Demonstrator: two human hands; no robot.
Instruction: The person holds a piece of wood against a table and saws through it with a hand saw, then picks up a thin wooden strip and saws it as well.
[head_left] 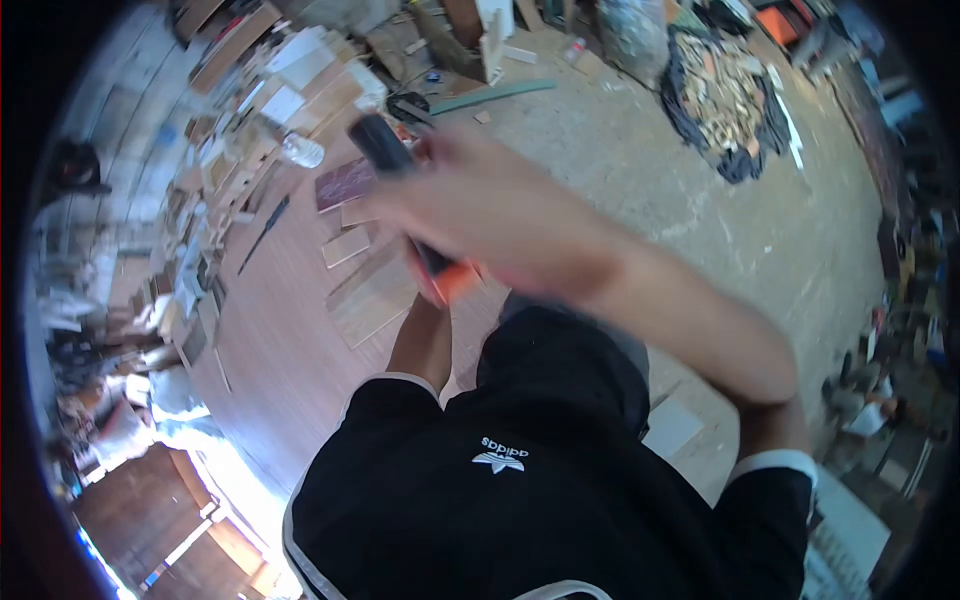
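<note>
My right hand [465,195] reaches across in front of me, smeared by motion, with its fingers wrapped round a black and orange hand tool [380,145]. A black end sticks out above the fist and an orange part shows below it. The tool's exact kind is too blurred to tell. My left hand [430,288] is low behind the orange part, mostly hidden, so its fingers cannot be made out. Beneath the hands lie a pale wooden board [365,305], a small wood block [346,247] and a dark red flat piece [343,186], on a reddish-brown work surface [270,330].
A thin dark tool [264,235] and a clear plastic jar [302,151] lie left of the hands. Wood offcuts [215,170] pile along the left side. On the concrete floor [620,150] are a green strip [495,97] and a black sack of wood scraps [722,95].
</note>
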